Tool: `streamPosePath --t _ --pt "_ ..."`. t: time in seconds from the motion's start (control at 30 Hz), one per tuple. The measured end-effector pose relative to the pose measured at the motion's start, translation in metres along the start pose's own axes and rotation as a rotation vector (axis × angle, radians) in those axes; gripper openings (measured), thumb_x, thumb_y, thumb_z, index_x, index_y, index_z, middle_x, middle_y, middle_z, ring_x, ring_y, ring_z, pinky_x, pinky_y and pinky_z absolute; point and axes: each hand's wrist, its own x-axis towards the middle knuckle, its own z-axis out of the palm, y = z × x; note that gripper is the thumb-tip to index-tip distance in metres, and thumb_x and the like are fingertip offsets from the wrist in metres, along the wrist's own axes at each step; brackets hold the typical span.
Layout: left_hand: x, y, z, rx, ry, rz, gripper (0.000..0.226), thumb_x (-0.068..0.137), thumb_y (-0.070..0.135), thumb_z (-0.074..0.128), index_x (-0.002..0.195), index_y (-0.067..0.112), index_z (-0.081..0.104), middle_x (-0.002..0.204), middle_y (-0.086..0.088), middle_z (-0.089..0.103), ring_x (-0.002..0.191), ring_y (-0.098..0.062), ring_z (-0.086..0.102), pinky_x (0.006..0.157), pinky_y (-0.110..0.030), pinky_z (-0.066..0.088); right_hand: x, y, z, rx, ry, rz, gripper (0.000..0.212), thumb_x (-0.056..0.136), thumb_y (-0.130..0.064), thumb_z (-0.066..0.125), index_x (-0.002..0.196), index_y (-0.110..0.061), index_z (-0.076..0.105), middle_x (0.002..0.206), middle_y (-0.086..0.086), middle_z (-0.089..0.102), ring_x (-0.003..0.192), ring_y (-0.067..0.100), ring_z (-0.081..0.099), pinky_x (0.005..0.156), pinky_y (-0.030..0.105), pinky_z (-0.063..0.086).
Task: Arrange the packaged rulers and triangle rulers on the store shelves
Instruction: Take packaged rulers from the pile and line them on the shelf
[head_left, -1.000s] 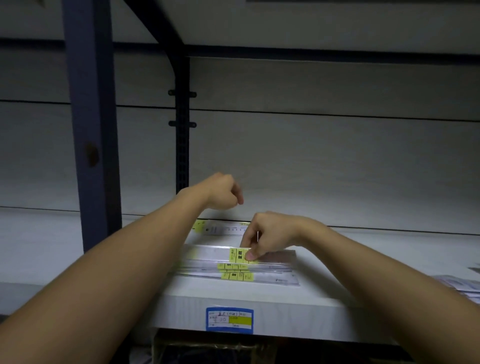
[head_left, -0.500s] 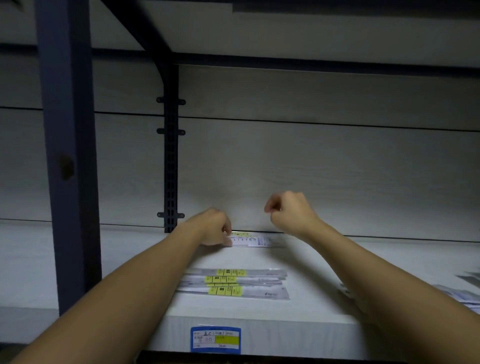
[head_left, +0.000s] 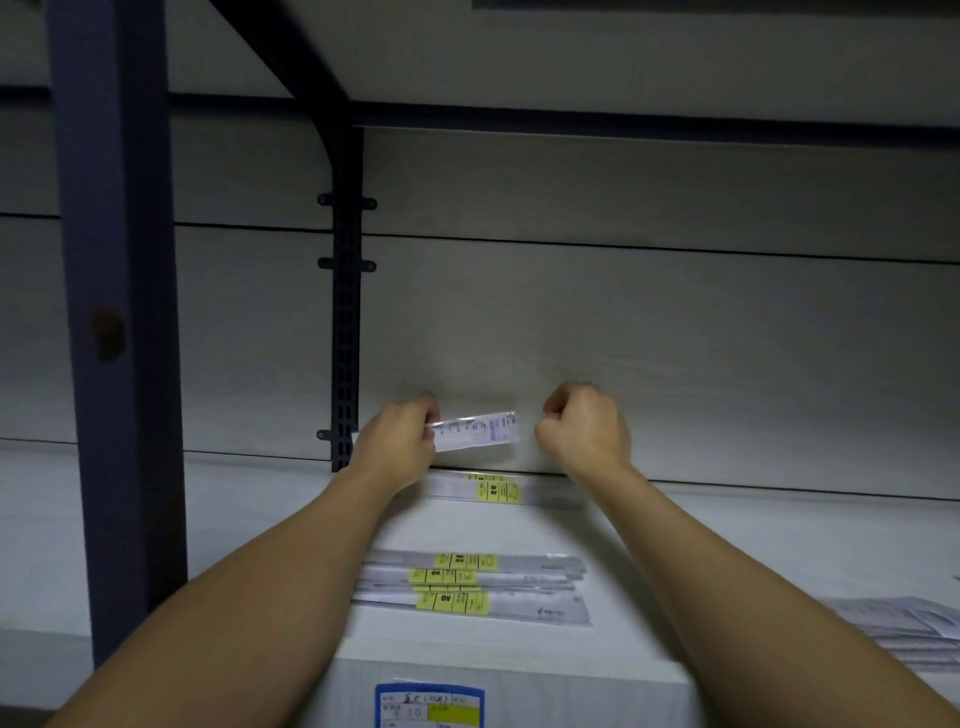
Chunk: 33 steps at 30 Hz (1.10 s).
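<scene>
Left hand (head_left: 400, 447): raised at the back wall, fingers curled round one end of a clear-packaged ruler with printed markings (head_left: 475, 431), held level above the white shelf board (head_left: 727, 540).
Right hand (head_left: 582, 428): fingers curled into a fist, holding nothing, just beside the ruler's free end.
Back edge of shelf: another packaged ruler with a yellow label (head_left: 498, 489) lies flat along the wall.
Front edge: stack of yellow-labelled packaged rulers (head_left: 472, 584) above a blue-framed price tag (head_left: 428, 706).
Right edge: more clear packets (head_left: 904, 623).
</scene>
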Motion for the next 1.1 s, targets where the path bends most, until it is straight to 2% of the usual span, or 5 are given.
streamPosePath --t 0.17,0.37,0.57,0.73,1.1 --pt "-0.001 -0.003 0.0 -0.005 0.085 -0.044 0.018 0.089 0.006 0.051 0.098 0.019 0.059 0.089 -0.005 0.063 0.081 -0.029 0.058 0.063 -0.035 0.049 -0.006 0.02 0.035 -0.288 -0.482 -0.211 0.04 0.084 -0.044 0.073 0.116 -0.019 0.071 0.112 0.001 0.067 0.104 0.023 0.062 0.094 0.037 0.052" --pt "-0.003 -0.004 0.0 0.013 0.093 -0.063 0.017 0.088 0.008 0.053 0.097 0.02 0.06 0.092 -0.005 0.066 0.082 -0.03 0.06 0.068 -0.038 0.054 -0.003 0.022 0.044 -0.286 -0.432 -0.322 0.033 0.083 -0.037 0.078 0.107 -0.015 0.072 0.111 0.005 0.063 0.101 0.025 0.061 0.09 0.035 0.052" --pt "-0.005 0.0 -0.005 0.016 0.124 -0.096 0.016 0.088 0.009 0.051 0.096 0.021 0.059 0.09 -0.004 0.065 0.08 -0.029 0.059 0.063 -0.034 0.05 -0.003 0.019 0.045 -0.218 -0.369 -0.374 0.03 0.08 -0.018 0.081 0.094 -0.018 0.054 0.101 0.004 0.054 0.092 0.023 0.053 0.079 0.032 0.047" --pt "-0.006 0.001 -0.006 -0.01 0.121 -0.097 0.016 0.089 0.009 0.051 0.096 0.021 0.059 0.092 -0.004 0.065 0.081 -0.028 0.058 0.063 -0.034 0.05 -0.006 0.026 0.043 -0.176 -0.403 -0.41 0.018 0.086 -0.003 0.065 0.098 -0.015 0.067 0.094 0.006 0.063 0.086 0.023 0.055 0.071 0.03 0.045" --pt "0.0 0.009 -0.011 -0.203 0.134 -0.16 0.015 0.089 0.007 0.056 0.09 0.019 0.065 0.091 -0.007 0.068 0.083 -0.029 0.062 0.071 -0.041 0.056 0.004 0.016 0.014 -0.26 -0.381 -0.363 0.016 0.08 -0.005 0.054 0.071 -0.014 0.064 0.072 0.007 0.063 0.074 0.028 0.058 0.062 0.034 0.046"
